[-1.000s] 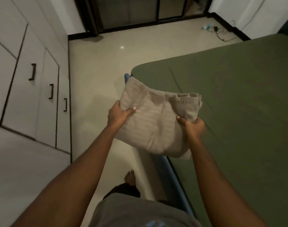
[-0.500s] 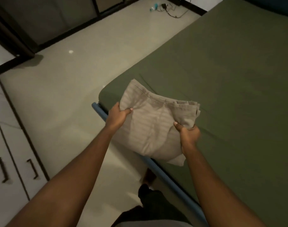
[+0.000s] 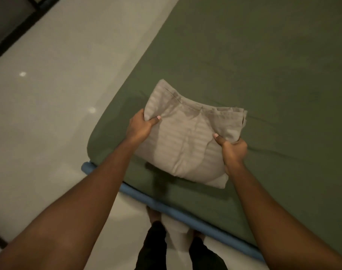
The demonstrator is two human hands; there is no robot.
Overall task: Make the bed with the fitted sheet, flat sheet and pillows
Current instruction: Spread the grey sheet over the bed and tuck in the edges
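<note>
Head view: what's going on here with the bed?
A person stands at the bed's corner, holding a folded beige sheet over the mattress. The left grip pinches its left edge and the right grip its right side, thumbs on top. A green fitted sheet already covers the mattress above the blue frame. The beige sheet is not yet unfolded. Whether it touches the bed is unclear. No pillows are in view.

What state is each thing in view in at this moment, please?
beige striped sheet: folded, held over the fitted sheet's corner by both hands.
green fitted sheet: spread out, lightly creased.
left hand: grips the folded sheet's left edge.
right hand: grips its right edge.
blue bed edge: exposed below the fitted sheet.
</note>
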